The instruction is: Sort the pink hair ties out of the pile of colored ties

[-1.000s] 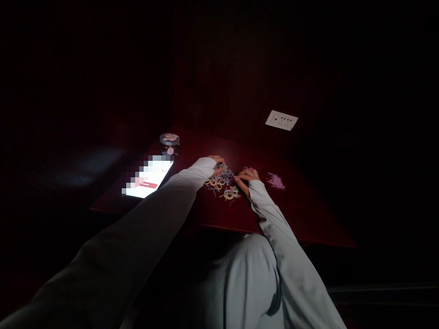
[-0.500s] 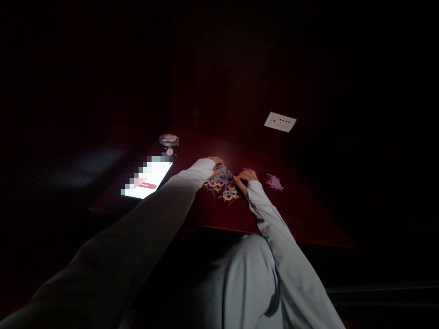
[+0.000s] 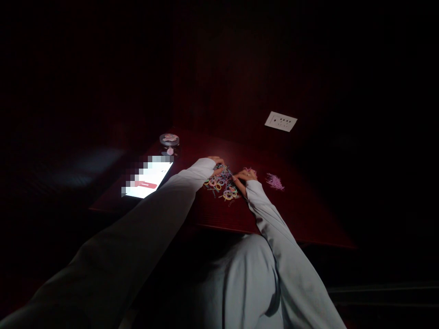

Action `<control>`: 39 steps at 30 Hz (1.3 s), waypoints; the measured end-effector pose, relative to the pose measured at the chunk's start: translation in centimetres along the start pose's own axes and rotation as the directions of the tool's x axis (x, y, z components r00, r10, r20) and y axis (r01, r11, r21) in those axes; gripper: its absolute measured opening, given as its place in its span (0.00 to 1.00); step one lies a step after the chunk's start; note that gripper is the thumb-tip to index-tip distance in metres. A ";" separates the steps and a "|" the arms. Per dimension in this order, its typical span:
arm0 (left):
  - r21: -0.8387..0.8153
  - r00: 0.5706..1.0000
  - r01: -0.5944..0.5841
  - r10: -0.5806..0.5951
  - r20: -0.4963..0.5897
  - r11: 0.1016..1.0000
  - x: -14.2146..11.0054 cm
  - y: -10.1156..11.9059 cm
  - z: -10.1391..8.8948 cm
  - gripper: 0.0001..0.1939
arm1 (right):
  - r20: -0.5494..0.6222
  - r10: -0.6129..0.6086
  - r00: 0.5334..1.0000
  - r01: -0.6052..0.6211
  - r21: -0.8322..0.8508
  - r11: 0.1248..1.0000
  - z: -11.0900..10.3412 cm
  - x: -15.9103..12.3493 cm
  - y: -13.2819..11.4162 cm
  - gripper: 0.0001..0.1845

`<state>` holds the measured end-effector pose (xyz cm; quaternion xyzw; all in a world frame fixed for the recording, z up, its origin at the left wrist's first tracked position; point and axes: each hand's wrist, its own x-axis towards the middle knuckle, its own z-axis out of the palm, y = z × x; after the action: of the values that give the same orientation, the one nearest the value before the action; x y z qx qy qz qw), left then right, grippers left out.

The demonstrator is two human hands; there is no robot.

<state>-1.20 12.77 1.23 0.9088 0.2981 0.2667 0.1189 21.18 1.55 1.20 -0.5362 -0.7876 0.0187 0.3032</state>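
Note:
A loose heap of small coloured elastic bands (image 3: 222, 184) lies on a dark red table (image 3: 302, 214). My left hand (image 3: 216, 163) rests on the far left edge of the heap, fingers curled down into it. My right hand (image 3: 244, 176) sits at the heap's right edge, fingertips pinched together on the bands. Both arms wear pale long sleeves. A small separate pile of purple bands (image 3: 275, 182) lies to the right of my right hand. The scene is very dark and the fingers are tiny.
A lit phone (image 3: 148, 179) lies flat at the table's left. Behind it stands a small clear jar with a pink lid (image 3: 169, 143). A white wall socket plate (image 3: 281, 121) shows on the dark panel at the back right.
My right hand has edged slightly left and back toward the heap. My left hand stays where it was.

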 end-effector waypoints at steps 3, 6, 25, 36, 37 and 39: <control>0.002 1.000 -0.009 0.009 -0.005 1.000 0.0 -0.1 0.1 0.12 | 0.012 0.022 1.000 -0.022 -0.008 1.000 0.0 0.1 -0.3 0.23; 0.016 1.000 -0.015 0.015 -0.002 1.000 0.0 -0.1 0.1 0.12 | 0.022 0.021 1.000 -0.021 0.001 1.000 -0.1 0.1 -0.4 0.24; 0.032 1.000 0.015 -0.015 0.013 0.999 -0.2 0.5 -0.2 0.12 | -0.074 0.036 0.997 -0.035 0.019 0.999 1.2 1.1 1.5 0.12; 0.039 1.000 -0.019 0.019 0.002 0.999 0.1 -0.3 0.2 0.12 | 0.034 0.035 0.999 -0.036 0.041 0.998 0.9 1.4 1.5 0.12; 0.042 1.000 -0.016 0.015 0.004 0.999 0.0 -0.2 0.2 0.12 | 0.039 0.032 0.999 -0.034 0.045 0.998 0.9 1.4 1.5 0.12; 0.050 1.000 -0.009 0.009 0.012 0.999 0.0 0.0 0.1 0.13 | 0.043 0.034 0.998 -0.036 0.052 0.998 0.9 1.4 1.3 0.12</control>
<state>-1.16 12.76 1.18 0.9144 0.2998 0.2543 0.0968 21.52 3.55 0.63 -0.5410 -0.7836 0.0564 0.3002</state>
